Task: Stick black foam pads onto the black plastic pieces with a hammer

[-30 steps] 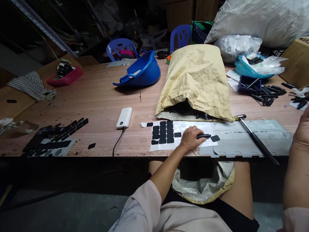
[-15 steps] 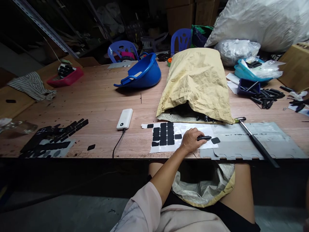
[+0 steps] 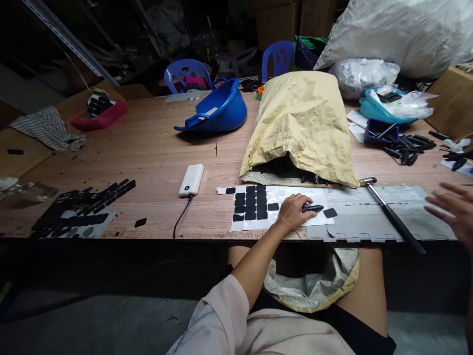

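My left hand (image 3: 294,211) rests on a white sheet (image 3: 281,223) at the table's front edge. Its fingers are closed round a short black pen-shaped piece (image 3: 312,208), whose tip points right. Just beyond that tip lies a dark rounded-square pad (image 3: 330,213). Rows of similar black pads (image 3: 250,203) stick to the sheet, left of the hand. At the far right edge of the view, my right hand (image 3: 453,209) hangs over the table with fingers spread and nothing in them. A hammer (image 3: 395,219) with a black grip lies between the hands on a grey mat (image 3: 354,224).
A yellowish sack (image 3: 303,113) lies behind the sheet, its mouth towards me. Another open sack (image 3: 314,291) sits on my lap. A white power bank (image 3: 191,180) with a cable, a blue basin (image 3: 221,111) and several black pieces (image 3: 410,146) occupy the table.
My right hand has come into view from the right edge, fingers spread. The left hand keeps its place with the black piece.
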A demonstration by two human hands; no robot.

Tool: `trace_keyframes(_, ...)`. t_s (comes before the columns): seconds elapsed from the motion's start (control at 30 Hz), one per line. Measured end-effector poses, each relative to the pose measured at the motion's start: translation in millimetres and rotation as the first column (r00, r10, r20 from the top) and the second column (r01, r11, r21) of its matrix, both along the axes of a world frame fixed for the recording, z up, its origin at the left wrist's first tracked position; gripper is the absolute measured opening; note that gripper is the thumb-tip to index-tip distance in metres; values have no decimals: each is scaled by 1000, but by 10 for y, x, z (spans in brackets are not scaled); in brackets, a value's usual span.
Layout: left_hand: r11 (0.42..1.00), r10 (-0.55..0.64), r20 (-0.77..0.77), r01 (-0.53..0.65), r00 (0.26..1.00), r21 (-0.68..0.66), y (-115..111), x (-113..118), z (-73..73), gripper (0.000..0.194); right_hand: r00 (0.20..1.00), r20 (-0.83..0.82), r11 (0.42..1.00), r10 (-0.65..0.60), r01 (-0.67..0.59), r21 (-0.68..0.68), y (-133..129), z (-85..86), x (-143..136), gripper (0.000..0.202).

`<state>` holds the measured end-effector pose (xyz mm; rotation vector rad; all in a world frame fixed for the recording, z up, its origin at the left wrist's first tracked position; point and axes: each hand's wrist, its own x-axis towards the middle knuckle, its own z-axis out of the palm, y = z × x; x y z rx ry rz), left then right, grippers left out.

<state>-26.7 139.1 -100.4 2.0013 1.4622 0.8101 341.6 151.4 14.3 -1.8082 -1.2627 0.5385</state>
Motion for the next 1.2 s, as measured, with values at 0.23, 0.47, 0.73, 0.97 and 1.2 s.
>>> trace_keyframes(0.23, 1000, 3, -39, -4, 999, -9, -17, -4, 59, 19, 875, 483, 923, 27, 163, -348, 130, -604, -400, 29)
trace_keyframes(0.47, 1000, 7, -58, -8, 998, -6, -10, -6, 57, 17, 737, 660, 937, 147, 110, -331, -3, -589, -659, 36)
trace_keyframes(0.73, 1000, 5, -2, -5, 1000, -21, 13, -20, 1, 14, 988, 140, 996, 65, -55, -75, -609, -392, -1071, 37)
trace_keyframes(0.97, 1000, -11, 40, 12, 999, -9, 19, -32, 1, 11, 863, 259, 867, 434, -478, 141, -1124, -682, -1641, 37)
trace_keyframes(1.2, 1000, -12, 64, 12, 998, -5, 24, -30, 0, 10, 813, 433, 825, 388, -516, 229, -1149, -792, -1695, 41)
